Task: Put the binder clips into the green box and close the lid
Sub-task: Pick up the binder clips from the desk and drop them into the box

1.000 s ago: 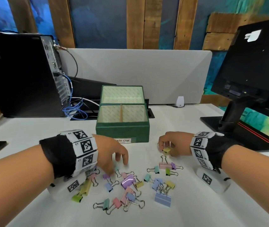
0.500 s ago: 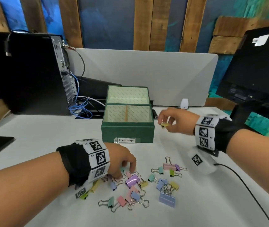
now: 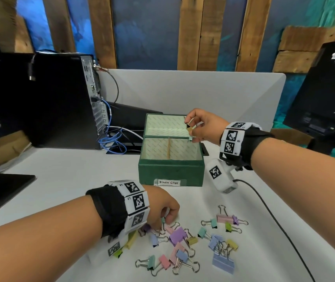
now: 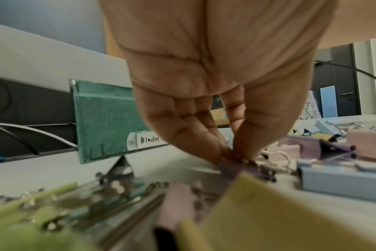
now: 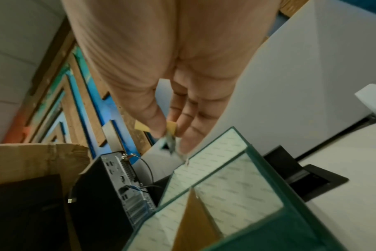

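Far left on the white table (image 3: 60,176) stands a black computer tower (image 3: 64,98) with blue cables (image 3: 111,141) trailing from its back. The left hand (image 3: 160,206) is down in the heap of pastel binder clips (image 3: 185,243), its thumb and fingers (image 4: 195,135) pinching a small purple clip (image 4: 240,167) that rests on the table. Behind the heap sits the green box (image 3: 170,169), lid (image 3: 165,124) tipped open, a brown divider (image 3: 169,148) splitting it in two; its taped label (image 3: 169,182) reads "Binder Clips" in handwriting. The right hand (image 3: 202,126) hangs over the box's right compartment, fingers closed on a yellow clip (image 3: 190,129) and another clip I cannot make out. A second ago that hand was low by the pile; half a second ago it had reached the box's right side. The left hand has stayed in the heap. A black monitor (image 3: 323,94) stands far right.
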